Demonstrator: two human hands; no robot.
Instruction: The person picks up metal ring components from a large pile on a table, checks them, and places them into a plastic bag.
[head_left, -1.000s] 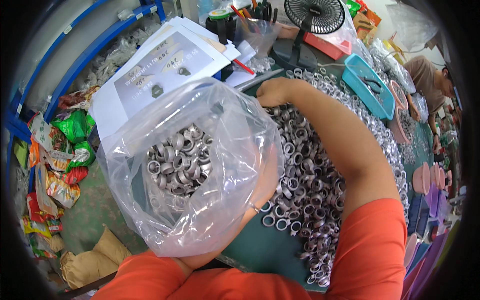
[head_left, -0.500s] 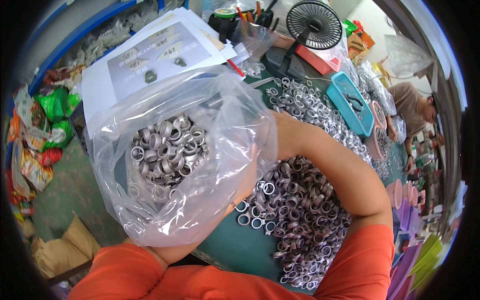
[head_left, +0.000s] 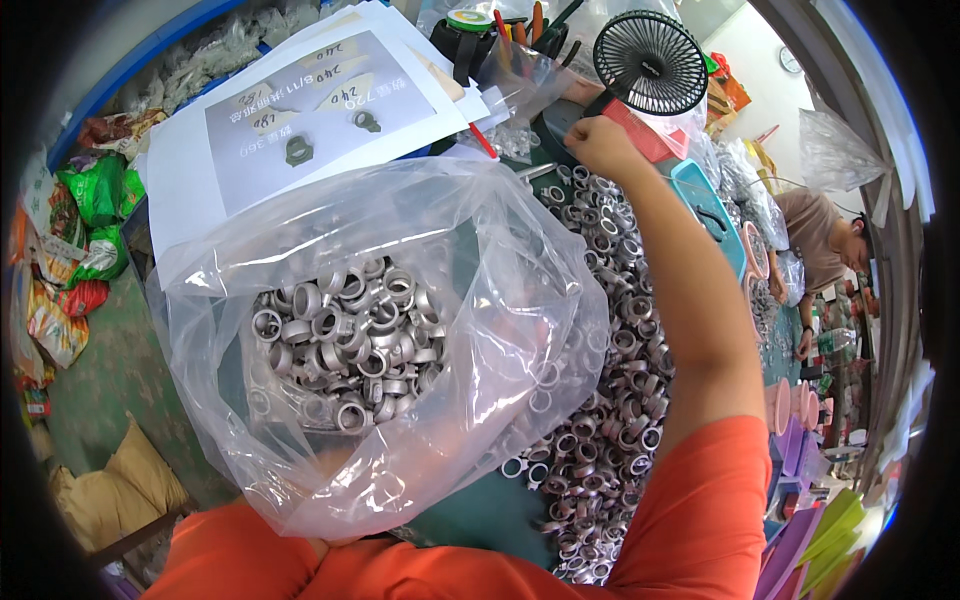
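A large clear plastic bag (head_left: 400,490) gapes upward in front of me, with many grey metal rings (head_left: 375,335) with small lugs inside. My left forearm runs beneath it, and my left hand (head_left: 522,342) is only a blurred skin tone through the plastic, so its grip is hidden. To the right, my right arm reaches over a big pile of similar rings (head_left: 610,400) on the green table. My right hand (head_left: 605,148) is beside the base of the black fan (head_left: 650,62), its fingers curled; what they hold, if anything, is hidden.
White papers (head_left: 185,150) lie at the back left, near a pen cup (head_left: 525,35). A turquoise tray (head_left: 695,185) and red box (head_left: 635,130) stand beyond the pile. Snack bags (head_left: 95,200) and a brown sack (head_left: 130,480) are at left. Another person (head_left: 815,230) works at far right.
My right hand has left the bag's right side and moved away, up toward the fan base. The bag has spread and shifted slightly nearer me, covering more of my left arm.
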